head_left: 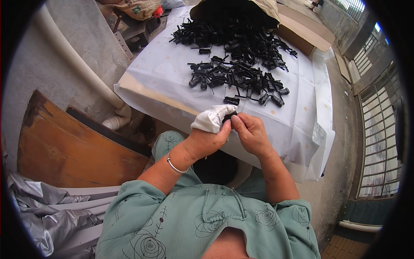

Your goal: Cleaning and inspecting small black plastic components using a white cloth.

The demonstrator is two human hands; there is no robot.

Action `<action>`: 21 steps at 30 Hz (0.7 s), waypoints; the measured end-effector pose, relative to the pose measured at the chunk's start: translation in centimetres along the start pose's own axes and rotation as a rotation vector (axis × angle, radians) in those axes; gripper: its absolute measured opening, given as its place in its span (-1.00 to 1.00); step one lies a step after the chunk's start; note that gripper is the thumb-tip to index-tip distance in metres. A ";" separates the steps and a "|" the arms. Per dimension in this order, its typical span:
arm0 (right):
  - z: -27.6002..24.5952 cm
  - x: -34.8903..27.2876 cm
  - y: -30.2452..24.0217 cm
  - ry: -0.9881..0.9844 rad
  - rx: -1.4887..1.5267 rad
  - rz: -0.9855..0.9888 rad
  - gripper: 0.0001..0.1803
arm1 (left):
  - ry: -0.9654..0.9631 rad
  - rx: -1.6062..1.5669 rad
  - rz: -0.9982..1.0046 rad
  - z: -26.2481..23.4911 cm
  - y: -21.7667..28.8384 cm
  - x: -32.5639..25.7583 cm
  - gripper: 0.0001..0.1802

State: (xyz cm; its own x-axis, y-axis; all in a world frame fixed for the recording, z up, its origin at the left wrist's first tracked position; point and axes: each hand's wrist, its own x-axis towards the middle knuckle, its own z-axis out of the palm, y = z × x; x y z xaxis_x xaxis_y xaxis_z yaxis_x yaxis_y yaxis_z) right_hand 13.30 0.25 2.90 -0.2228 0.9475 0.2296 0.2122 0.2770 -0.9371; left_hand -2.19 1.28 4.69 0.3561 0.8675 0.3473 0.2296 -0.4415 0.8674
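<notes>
At the near edge of the table, my left hand [211, 123], partly covered by a white glove, is closed around a small black plastic part [230, 115]. My right hand [251, 133] is bare, its thumb and fingers pinched together on the same part. My fingers and the glove hide most of that part, so its exact kind cannot be made out. One loose black piece [231, 100] lies just beyond my hands. Farther off spreads a heap of similar black plastic parts [241, 77], many with thin stems sticking out.
A white plastic sheet [151, 73] covers the table. At the far end a sack [268, 9] lies open over the heap, beside a cardboard box [302, 32]. A pale pipe [82, 64] and a brown wooden board [73, 142] stand left; a barred window [379, 134] is right.
</notes>
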 end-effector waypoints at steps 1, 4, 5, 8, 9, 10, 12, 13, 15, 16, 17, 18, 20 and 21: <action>0.6 0.0 0.4 0.063 0.034 -0.004 -0.72 | 0.055 0.151 0.164 0.2 -0.3 -0.1 -0.72; 1.8 -0.1 0.6 0.152 0.094 0.021 -0.73 | 0.089 0.280 0.272 0.5 -1.0 0.1 -0.72; 1.9 -0.2 0.6 0.178 0.124 0.049 -0.74 | 0.089 0.279 0.271 0.6 -1.0 0.2 -0.72; 1.1 -0.3 -0.2 0.125 0.201 0.055 -0.79 | 0.100 0.185 0.266 0.5 -1.4 0.4 -0.71; 0.8 -0.2 -0.1 0.123 0.204 0.055 -0.79 | 0.099 0.017 0.197 0.7 -1.8 0.7 -0.69; 0.3 -0.1 0.0 0.164 0.047 -0.050 -0.83 | 0.099 -0.151 0.127 0.7 -2.0 0.8 -0.66; -0.4 -0.2 0.3 0.206 -0.109 -0.152 -0.85 | 0.042 -0.333 -0.027 0.3 -1.9 0.7 -0.64; -0.8 -0.4 0.4 0.149 -0.139 -0.107 -0.87 | -0.018 -0.515 -0.180 -0.1 -1.6 0.6 -0.63; -1.2 -0.8 0.5 0.034 -0.196 -0.016 -0.88 | -0.054 -0.575 -0.286 -0.5 -1.2 0.5 -0.63; -1.2 -0.7 0.4 0.033 -0.195 -0.014 -0.88 | -0.065 -0.611 -0.281 -0.5 -1.3 0.5 -0.63; -1.3 -0.5 0.3 0.059 -0.198 -0.112 -0.87 | -0.075 -0.646 -0.275 -0.5 -1.3 0.4 -0.63; -1.4 -0.4 0.2 0.087 -0.203 -0.208 -0.86 | -0.079 -0.648 -0.278 -0.5 -1.2 0.5 -0.63; -1.0 -0.4 0.0 0.108 -0.109 -0.151 -0.90 | -0.177 -0.453 -0.270 -0.5 -0.9 0.6 -0.63; -0.9 -0.4 -0.1 0.126 -0.015 -0.100 -0.93 | -0.179 -0.452 -0.270 -0.5 -0.8 0.6 -0.63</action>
State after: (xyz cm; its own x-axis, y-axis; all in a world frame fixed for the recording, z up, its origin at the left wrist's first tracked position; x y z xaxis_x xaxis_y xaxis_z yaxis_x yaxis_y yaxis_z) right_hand 14.20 -0.01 3.15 -0.1224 0.9275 0.3532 0.2096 0.3720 -0.9043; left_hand -2.67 2.27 4.37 0.4962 0.8662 0.0593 -0.0636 -0.0319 0.9975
